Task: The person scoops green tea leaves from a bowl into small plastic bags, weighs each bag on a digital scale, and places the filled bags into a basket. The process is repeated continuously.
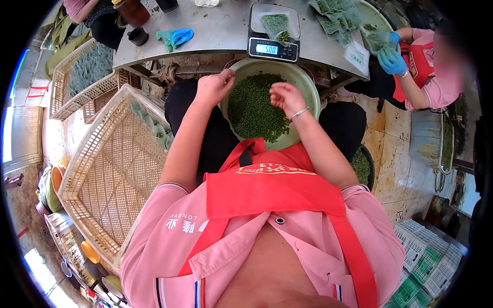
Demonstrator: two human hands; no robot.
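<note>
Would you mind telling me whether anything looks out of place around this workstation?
Two things stand out. What looks like a crumpled blue glove lies loose on the metal table, left of the scale, rather than put away. Dark specks and brownish stains also dirty the floor tiles to the right.

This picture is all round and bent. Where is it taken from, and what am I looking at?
There's no robot, just a person working bare-handed. A wide fisheye camera worn on the head looks down, so straight edges bend. The left hand is by the rim of a pale green tub; the right hand is over it. Inside lie small green pieces. I see nothing held, though either hand could hide something small. On the metal table beyond, a digital scale bears a clear bag with green contents. At the right, a co-worker's gloved hands are at another bag.
</note>
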